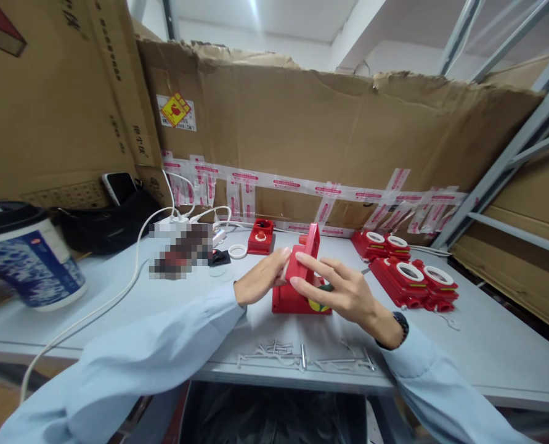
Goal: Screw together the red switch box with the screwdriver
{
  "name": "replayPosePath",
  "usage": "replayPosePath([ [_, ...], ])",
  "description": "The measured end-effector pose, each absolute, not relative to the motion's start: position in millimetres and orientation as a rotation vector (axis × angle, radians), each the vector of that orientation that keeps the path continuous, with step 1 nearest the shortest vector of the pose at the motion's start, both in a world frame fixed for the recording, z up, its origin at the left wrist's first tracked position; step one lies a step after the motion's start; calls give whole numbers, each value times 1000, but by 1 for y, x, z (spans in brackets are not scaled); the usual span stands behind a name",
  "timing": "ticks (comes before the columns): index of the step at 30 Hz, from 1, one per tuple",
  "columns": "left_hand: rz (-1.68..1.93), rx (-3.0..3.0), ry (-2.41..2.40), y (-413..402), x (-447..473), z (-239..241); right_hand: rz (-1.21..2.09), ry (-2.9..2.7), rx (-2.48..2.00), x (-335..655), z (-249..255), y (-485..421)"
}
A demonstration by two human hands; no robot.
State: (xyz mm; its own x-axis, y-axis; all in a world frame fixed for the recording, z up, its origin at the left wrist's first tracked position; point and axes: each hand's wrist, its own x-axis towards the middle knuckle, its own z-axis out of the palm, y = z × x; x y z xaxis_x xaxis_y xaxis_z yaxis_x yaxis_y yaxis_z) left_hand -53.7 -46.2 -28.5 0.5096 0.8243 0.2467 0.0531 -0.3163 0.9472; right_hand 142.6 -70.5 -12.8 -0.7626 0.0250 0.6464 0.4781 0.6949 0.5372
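A red plastic housing [297, 290] stands on the grey table [117, 290], its lid part tilted upright. My left hand [260, 279] grips the lid's left side, fingers curled round it. My right hand [336, 290] presses on the lid's right face with its fingers stretched out, and a yellow-green tool handle [318, 304] shows under its palm. Several metal screws [297, 356] lie on the table just in front of the housing.
Red housings with white rings [408, 277] lie at the right, one more red housing [261, 236] and a white ring [237, 251] behind. White cables [117, 290], a black bag [108, 225] with a phone and a blue-white cup [29, 259] sit left. Cardboard walls enclose the back.
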Motion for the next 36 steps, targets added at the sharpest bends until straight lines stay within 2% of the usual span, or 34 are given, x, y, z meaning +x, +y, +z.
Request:
replayPosePath([
  [3, 815, 1802, 812, -39, -60, -29, -944, -2265, -388, 141, -15, -69],
  [6, 1157, 2120, 843, -38, -68, -28, -795, -2223, -438, 143, -18, -66],
  [9, 1409, 2348, 548, -43, -73, -26, -591, -2170, -497, 146, -20, -62],
  [14, 1385, 2477, 289, -45, -74, -21, -372, -2134, -550, 151, -21, -58],
  [17, 1318, 2434, 358, -42, -74, -23, -400, -2136, -535, 151, -23, -57],
  [23, 1142, 1979, 663, -37, -68, -35, -690, -2215, -443, 147, -24, -60],
  [26, 1170, 2030, 789, -39, -70, -35, -632, -2202, -457, 146, -23, -59],
  [32, 1403, 2448, 375, -41, -74, -30, -466, -2118, -535, 150, -23, -54],
  [36, 1383, 2441, 385, -37, -75, -29, -397, -2136, -540, 151, -24, -52],
])
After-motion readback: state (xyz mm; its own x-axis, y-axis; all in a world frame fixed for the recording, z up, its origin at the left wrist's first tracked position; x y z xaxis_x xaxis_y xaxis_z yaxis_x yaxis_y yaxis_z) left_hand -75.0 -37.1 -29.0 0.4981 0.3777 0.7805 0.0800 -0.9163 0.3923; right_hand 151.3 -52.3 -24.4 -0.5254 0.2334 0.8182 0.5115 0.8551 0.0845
